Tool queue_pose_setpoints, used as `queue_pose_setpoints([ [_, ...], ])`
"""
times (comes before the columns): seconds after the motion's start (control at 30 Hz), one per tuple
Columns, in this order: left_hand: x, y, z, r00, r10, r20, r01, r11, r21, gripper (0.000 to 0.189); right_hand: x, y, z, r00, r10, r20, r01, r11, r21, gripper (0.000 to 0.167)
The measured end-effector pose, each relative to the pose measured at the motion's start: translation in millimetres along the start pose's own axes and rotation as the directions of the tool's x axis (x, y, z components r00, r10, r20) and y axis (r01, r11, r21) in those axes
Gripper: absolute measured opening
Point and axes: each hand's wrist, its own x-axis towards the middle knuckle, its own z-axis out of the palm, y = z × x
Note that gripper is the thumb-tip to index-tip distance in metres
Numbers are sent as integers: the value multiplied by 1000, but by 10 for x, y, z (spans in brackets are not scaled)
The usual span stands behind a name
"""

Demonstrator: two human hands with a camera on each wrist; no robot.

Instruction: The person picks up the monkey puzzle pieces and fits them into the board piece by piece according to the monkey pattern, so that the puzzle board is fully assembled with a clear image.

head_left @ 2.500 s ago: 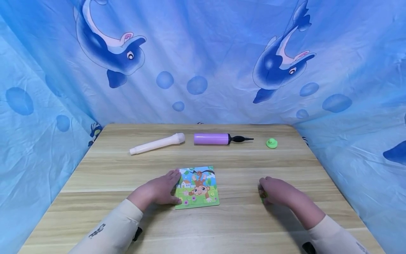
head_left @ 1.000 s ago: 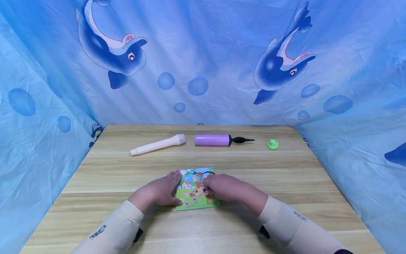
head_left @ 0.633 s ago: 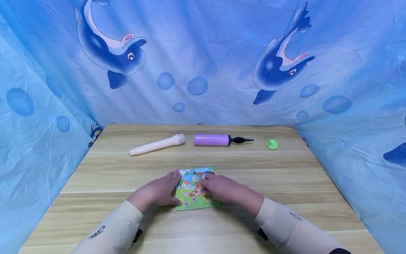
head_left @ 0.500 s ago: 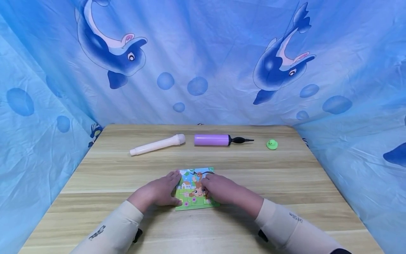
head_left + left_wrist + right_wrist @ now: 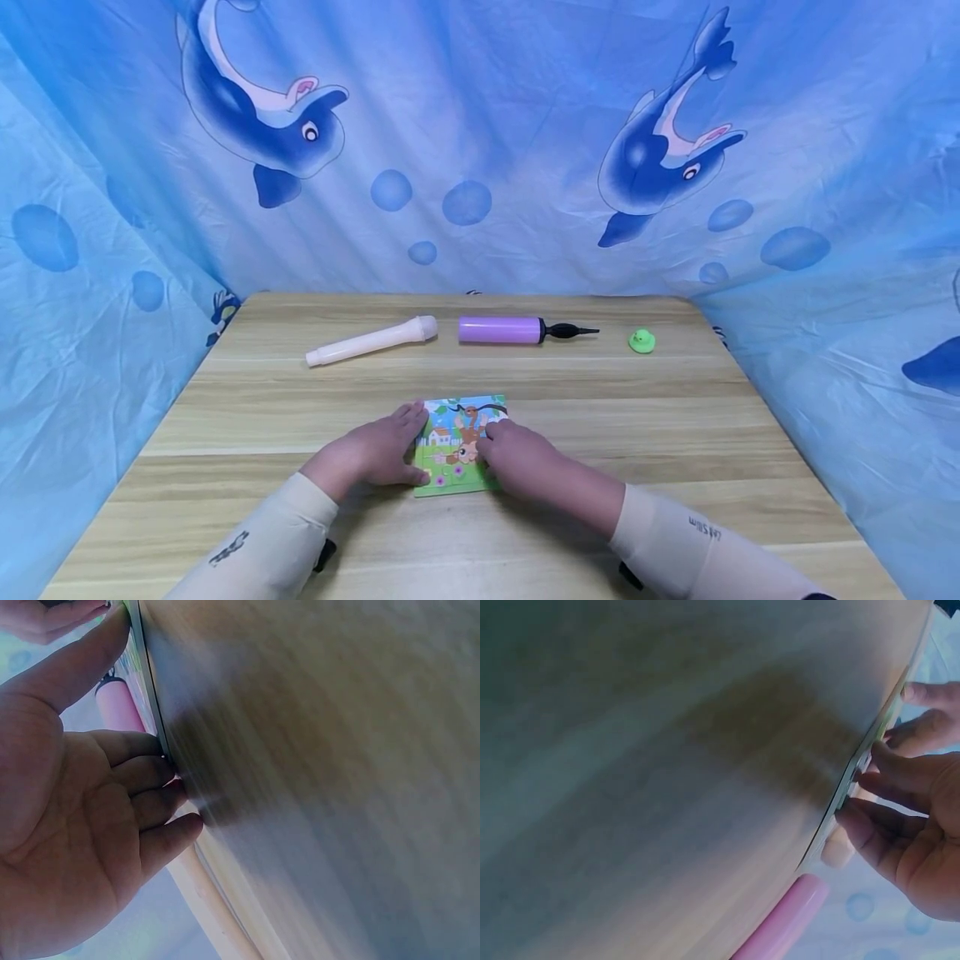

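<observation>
A square jigsaw puzzle [image 5: 450, 471] with a monkey hanging from a branch lies flat on the table in the head view. My left hand [image 5: 382, 444] rests at its left edge, fingers extended and thumb spread. The left wrist view shows this left hand [image 5: 82, 802] touching the edge with its fingertips. Over the puzzle's right part, my right hand [image 5: 521, 458] bends its fingers down and pinches a puzzle piece, which is almost wholly hidden beneath it. From the right wrist, the bent right hand [image 5: 911, 825] has thumb and fingertips at the puzzle's thin edge [image 5: 826, 819].
Farther back on the wooden table [image 5: 247, 417] lie a pale stick-shaped tube [image 5: 371, 342], a purple hand pump [image 5: 498, 330] with a black nozzle, and a small green rubber duck [image 5: 642, 341]. A blue dolphin-print cloth [image 5: 525, 125] hangs behind and at the sides.
My right hand has moved left from the table's right side, where something green showed under it, onto the puzzle. It has since shifted slightly there. The left hand stays at the puzzle's left edge.
</observation>
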Motion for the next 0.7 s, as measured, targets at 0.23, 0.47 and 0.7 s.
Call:
queue_pose_setpoints([
  [0.23, 8, -17, -2, 1000, 1, 6, -2, 1000, 13, 100, -87, -114, -12, 999, -29, 14, 31, 989, -146, 5],
  [0.47, 10, -13, 9, 1000, 0, 2, 0, 1000, 8, 100, -226, -277, -56, 976, 51, 213, 5, 967, -256, 82],
  [0.7, 9, -3, 1, 1000, -3, 5, 3, 1000, 11, 100, -252, -356, -58, 939, 137, 317, -33, 950, -312, 110],
])
